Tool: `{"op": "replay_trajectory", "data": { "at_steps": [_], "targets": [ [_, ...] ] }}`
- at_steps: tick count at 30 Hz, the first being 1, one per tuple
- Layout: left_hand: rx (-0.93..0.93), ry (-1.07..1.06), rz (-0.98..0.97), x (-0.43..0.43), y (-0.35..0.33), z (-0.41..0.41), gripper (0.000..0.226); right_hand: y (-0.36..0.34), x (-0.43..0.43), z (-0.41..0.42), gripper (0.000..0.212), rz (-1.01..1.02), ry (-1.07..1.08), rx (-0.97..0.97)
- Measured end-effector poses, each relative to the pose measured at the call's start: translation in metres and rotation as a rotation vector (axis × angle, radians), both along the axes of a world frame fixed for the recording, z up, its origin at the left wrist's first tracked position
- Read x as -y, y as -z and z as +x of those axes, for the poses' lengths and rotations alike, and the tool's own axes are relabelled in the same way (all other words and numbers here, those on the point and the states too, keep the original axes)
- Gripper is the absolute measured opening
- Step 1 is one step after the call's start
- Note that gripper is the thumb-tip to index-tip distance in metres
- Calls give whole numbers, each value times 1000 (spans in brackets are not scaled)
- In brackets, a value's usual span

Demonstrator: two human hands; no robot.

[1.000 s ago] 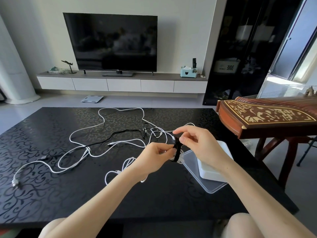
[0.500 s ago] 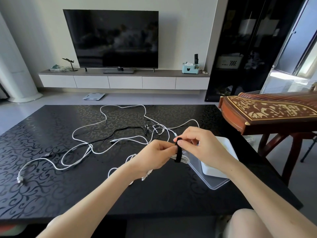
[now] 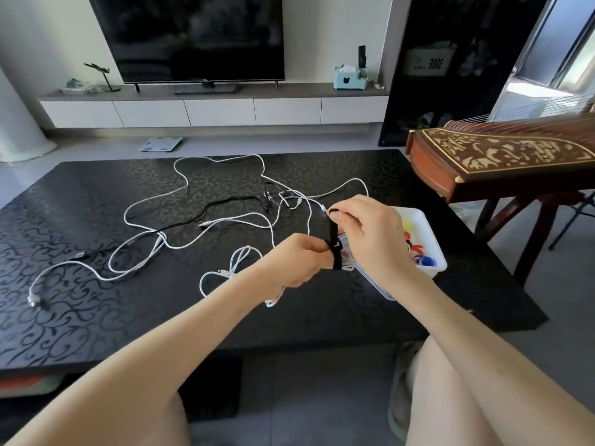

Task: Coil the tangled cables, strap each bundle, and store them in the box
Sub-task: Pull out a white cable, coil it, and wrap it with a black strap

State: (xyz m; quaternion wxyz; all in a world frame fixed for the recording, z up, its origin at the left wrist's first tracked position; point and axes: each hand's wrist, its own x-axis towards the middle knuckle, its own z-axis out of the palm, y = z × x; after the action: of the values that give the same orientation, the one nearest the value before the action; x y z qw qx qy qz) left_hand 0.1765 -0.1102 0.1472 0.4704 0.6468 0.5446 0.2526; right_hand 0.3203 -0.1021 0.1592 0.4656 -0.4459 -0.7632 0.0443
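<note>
Black desk (image 3: 96, 317) with a glossy scroll pattern, seen from above and behind the person's bare forearms. Loose white cables (image 3: 180, 246) and one black cable (image 3: 225, 202) sprawl tangled across the middle and left of the desk, plug ends lying at the left. Left hand (image 3: 299, 262), fingers curled closed, grips a small coiled white bundle (image 3: 346, 263) just above the desk; a loop of white cable hangs below the fist. Right hand (image 3: 367, 233) pinches the upper end of a black strap (image 3: 333, 239) between thumb and forefinger; the strap runs down, taut, around the bundle. White box (image 3: 431, 249) stands at the desk's right edge, partly hidden by the right hand, with red, yellow and blue items inside and a clear lid (image 3: 376, 284) beneath or beside it. Beyond the desk: a dark television (image 3: 193, 37) on a low white cabinet (image 3: 212, 109), a scale (image 3: 161, 144) on the grey floor, a black glass cupboard (image 3: 457, 59), and at right an inlaid wooden zither (image 3: 502, 156) on a stand.
</note>
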Motion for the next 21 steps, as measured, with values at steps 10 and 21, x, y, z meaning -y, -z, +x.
{"op": "replay_trajectory", "data": {
  "at_steps": [10,21],
  "targets": [
    [391,-25,32,20,10,12,42,26,-3,-11,18,62,151,-208],
    [432,-151,-320,9,3,27,46,24,-1,1,18,498,211,56]
  ]
}}
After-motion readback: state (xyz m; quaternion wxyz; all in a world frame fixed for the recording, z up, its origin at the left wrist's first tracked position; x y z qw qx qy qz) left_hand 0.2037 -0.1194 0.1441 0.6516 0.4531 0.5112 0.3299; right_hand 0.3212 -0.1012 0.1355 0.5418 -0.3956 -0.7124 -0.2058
